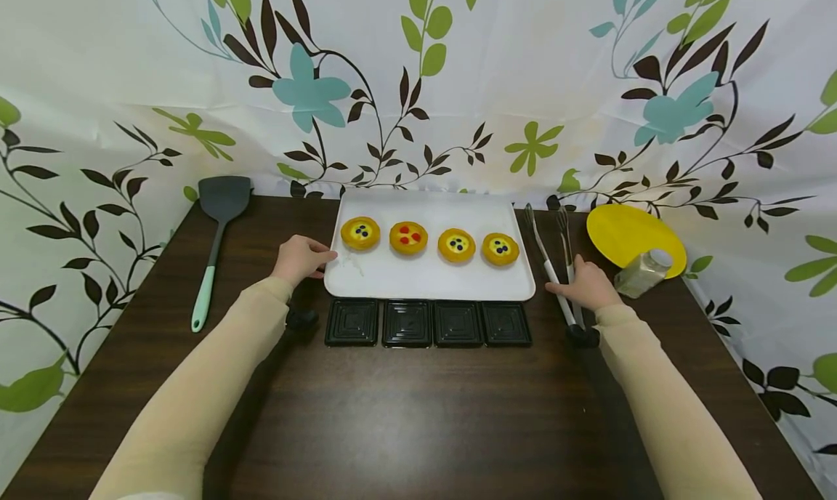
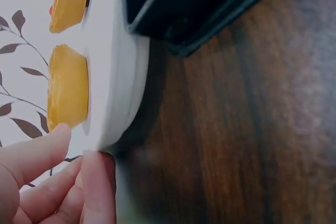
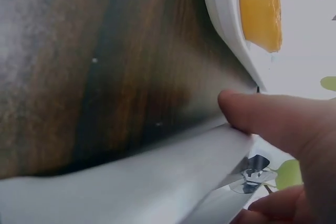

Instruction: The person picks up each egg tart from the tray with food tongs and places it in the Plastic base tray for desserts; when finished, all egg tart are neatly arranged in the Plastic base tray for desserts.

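Note:
A white rectangular tray [image 1: 431,285] lies at the back of the table with several tarts in a row. One tart [image 1: 408,238] has red pieces on top; another tart [image 1: 500,249] carries dark blue berries. My left hand [image 1: 302,259] pinches the tray's left rim, its thumb above and its fingers beside and beneath, close to the leftmost tart [image 2: 68,86]. To the right of the tray, tongs [image 1: 551,267] with white handles stand spread apart. My right hand [image 1: 587,285] grips them, with the thumb on one handle [image 3: 142,184] and curled fingers at the other.
Several black square dishes [image 1: 407,324] line the tray's front edge. At far left lies a spatula [image 1: 222,202] with a mint handle. Beyond my right hand are a yellow plate [image 1: 631,231] and a glass shaker [image 1: 644,273] with a white lid. A patterned curtain [image 1: 458,122] hangs behind.

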The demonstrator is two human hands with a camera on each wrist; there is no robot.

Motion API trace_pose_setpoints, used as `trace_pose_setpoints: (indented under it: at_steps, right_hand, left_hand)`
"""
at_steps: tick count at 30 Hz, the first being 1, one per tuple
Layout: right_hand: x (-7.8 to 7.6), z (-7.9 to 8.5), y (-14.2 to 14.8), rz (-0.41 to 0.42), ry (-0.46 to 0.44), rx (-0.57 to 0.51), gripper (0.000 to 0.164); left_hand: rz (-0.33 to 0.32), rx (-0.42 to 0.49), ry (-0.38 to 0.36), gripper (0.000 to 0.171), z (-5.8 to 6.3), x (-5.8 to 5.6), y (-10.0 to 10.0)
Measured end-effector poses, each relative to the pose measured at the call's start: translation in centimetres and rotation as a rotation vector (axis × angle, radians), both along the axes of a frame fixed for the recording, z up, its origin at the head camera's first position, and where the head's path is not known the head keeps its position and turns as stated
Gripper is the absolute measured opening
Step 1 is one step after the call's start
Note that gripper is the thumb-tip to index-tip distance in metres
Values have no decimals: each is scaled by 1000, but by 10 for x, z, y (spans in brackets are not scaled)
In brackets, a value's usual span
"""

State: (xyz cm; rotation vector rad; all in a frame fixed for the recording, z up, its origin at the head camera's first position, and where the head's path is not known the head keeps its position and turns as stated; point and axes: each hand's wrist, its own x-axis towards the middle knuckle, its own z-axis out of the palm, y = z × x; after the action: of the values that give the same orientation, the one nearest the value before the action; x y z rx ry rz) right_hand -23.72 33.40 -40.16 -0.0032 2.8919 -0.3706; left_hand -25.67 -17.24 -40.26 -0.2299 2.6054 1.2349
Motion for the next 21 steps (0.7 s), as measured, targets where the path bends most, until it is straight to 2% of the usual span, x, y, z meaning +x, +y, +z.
trace_pose_setpoints:
  at_steps: [6,12,17,21]
  right_hand:
    - [-6,1,-2,-31,-34,3,100]
    - [-8,4,-8,-42,-55,3,104]
    - [-14,2,-11,-136,-58,3,117]
    - [-21,-5,-11,-176,-75,-5,118]
  left_hand:
    - [89,115,-75,39,-6,-8,-3]
    - [111,162,-109,39,-7,-12,-3]
    - [123,183,-117,40,-6,-11,-1]
    - [133,199,-141,40,-6,-11,-1]
